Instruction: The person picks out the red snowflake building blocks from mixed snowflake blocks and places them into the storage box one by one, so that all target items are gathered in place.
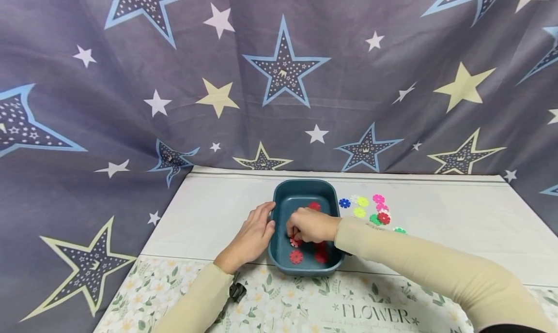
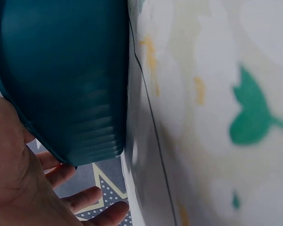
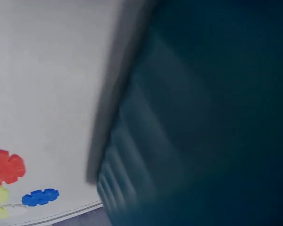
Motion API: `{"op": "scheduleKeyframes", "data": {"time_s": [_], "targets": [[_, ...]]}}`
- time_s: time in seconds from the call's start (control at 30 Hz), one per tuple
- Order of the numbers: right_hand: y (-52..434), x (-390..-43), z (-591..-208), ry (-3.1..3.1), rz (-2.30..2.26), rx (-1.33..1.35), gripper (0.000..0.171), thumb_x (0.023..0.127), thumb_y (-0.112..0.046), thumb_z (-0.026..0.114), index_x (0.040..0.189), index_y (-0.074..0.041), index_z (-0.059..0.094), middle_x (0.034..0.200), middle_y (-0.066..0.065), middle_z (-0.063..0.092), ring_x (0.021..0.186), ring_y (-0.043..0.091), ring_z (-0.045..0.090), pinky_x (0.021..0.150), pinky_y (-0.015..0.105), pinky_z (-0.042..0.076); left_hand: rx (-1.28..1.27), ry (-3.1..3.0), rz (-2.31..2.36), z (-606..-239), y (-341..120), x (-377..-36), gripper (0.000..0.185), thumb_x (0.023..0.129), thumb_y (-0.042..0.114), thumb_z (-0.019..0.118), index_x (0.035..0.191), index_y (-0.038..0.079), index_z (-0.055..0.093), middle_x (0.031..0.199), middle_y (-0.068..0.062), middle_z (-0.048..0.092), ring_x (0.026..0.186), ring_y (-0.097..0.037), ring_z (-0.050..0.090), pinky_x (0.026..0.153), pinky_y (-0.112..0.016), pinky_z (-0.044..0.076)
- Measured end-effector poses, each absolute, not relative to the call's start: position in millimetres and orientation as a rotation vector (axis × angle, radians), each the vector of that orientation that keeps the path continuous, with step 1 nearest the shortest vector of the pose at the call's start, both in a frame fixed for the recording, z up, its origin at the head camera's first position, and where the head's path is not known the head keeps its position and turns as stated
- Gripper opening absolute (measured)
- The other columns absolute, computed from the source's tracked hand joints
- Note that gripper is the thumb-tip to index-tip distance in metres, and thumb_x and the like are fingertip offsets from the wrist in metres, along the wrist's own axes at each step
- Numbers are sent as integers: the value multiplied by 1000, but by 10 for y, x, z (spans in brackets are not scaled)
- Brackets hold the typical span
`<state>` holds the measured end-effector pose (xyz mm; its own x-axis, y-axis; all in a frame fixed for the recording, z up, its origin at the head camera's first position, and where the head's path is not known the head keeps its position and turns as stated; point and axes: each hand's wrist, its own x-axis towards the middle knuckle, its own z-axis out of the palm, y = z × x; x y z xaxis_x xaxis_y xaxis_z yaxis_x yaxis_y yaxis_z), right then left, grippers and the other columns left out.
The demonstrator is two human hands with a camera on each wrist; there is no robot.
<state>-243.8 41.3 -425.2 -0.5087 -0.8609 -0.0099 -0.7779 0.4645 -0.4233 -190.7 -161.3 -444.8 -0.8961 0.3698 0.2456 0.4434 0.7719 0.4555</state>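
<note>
A dark teal tub (image 1: pixel 274 246) stands lengthwise in the middle of the table. My left hand (image 1: pixel 252 231) lies along its left side, fingers fairly straight and touching the rim; in the left wrist view several fingers (image 2: pixel 82 200) stretch past the tub's corner. Inside the tub, my right hand (image 1: pixel 310 225) has its fingers curled down and pinches a red flower-shaped plastic disc (image 1: pixel 295 241) near the floor. More red discs lie around it, one nearer the front (image 1: pixel 296 257) and another toward the back (image 1: pixel 314 205). In the right wrist view the tub's outer wall (image 3: pixel 132 155) hides this hand.
Right of the tub lie several loose discs: blue (image 1: pixel 344 203), yellow (image 1: pixel 359 212), pink (image 1: pixel 378 198), green (image 1: pixel 399 230), white, and a red one (image 1: pixel 384 218). A floral cloth (image 1: pixel 270 304) covers the table's front part. A star-patterned curtain (image 1: pixel 244 144) hangs behind.
</note>
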Motion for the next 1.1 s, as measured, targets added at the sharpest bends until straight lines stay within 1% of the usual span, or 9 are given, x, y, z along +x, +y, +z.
{"op": "scheduleKeyframes", "data": {"time_s": [0.1, 0.27, 0.37, 0.5, 0.67, 0.77, 0.87, 1.0, 1.1], "targets": [[421, -2418, -4265, 2521, -525, -1426, 16, 77, 3, 74, 83, -11, 71, 74, -6, 65, 64, 1, 55, 60, 16, 46, -657, -2818, -780, -4441, -1603, -1908, 45, 101, 15, 43, 144, 4, 35, 145, -10, 34, 127, -31, 36, 93, -52, 36], [516, -2407, -4169, 2582, -546, -1516, 9, 80, -4, 73, 83, -12, 72, 79, -6, 63, 70, 5, 55, 66, 20, 46, -661, -2813, -770, -4444, -1594, -1909, 45, 100, 15, 43, 144, 5, 35, 145, -10, 35, 126, -31, 37, 94, -51, 36], [651, -2448, -4056, 2636, -620, -1583, 7, 81, -6, 73, 82, -13, 72, 79, -6, 61, 73, 7, 55, 68, 22, 47, -664, -2806, -761, -4448, -1591, -1910, 46, 100, 15, 43, 144, 5, 35, 145, -11, 35, 126, -31, 37, 94, -51, 36], [951, -2540, -3936, 2701, -744, -1621, 9, 79, -4, 75, 81, -12, 71, 79, -6, 61, 73, 8, 56, 66, 23, 48, -664, -2800, -763, -4438, -1591, -1905, 46, 100, 17, 42, 143, 4, 35, 144, -11, 35, 126, -31, 37, 94, -52, 36], [1476, -2602, -3921, 2816, -766, -1441, 9, 79, -3, 75, 85, -10, 72, 83, -4, 64, 75, 9, 58, 67, 27, 50, -664, -2805, -749, -4446, -1599, -1903, 46, 100, 19, 40, 143, 4, 35, 144, -11, 35, 126, -32, 37, 95, -52, 36], [1803, -2592, -3996, 2880, -702, -1271, 12, 79, 0, 74, 86, -9, 72, 85, -3, 65, 77, 10, 60, 68, 30, 51, -675, -2799, -754, -4452, -1600, -1900, 46, 100, 19, 41, 143, 3, 35, 144, -12, 35, 125, -33, 38, 95, -52, 35], [2056, -2561, -4112, 2888, -627, -1186, 15, 77, 3, 74, 87, -8, 72, 84, -2, 65, 76, 13, 60, 69, 33, 51, -671, -2797, -753, -4454, -1601, -1895, 46, 101, 19, 40, 143, 3, 35, 144, -12, 35, 125, -33, 38, 94, -53, 36], [2205, -2507, -4269, 2831, -624, -1159, 17, 77, -1, 76, 92, -8, 72, 87, 0, 64, 76, 16, 58, 71, 36, 51, -655, -2789, -766, -4450, -1602, -1893, 45, 100, 17, 42, 143, 3, 36, 143, -13, 36, 125, -33, 38, 93, -54, 36], [2195, -2470, -4371, 2785, -655, -1158, 22, 79, -9, 77, 101, -9, 72, 91, -1, 62, 78, 16, 56, 72, 35, 50, -648, -2793, -779, -4444, -1599, -1892, 46, 100, 15, 44, 143, 3, 36, 144, -13, 36, 125, -33, 38, 94, -53, 35]]}}
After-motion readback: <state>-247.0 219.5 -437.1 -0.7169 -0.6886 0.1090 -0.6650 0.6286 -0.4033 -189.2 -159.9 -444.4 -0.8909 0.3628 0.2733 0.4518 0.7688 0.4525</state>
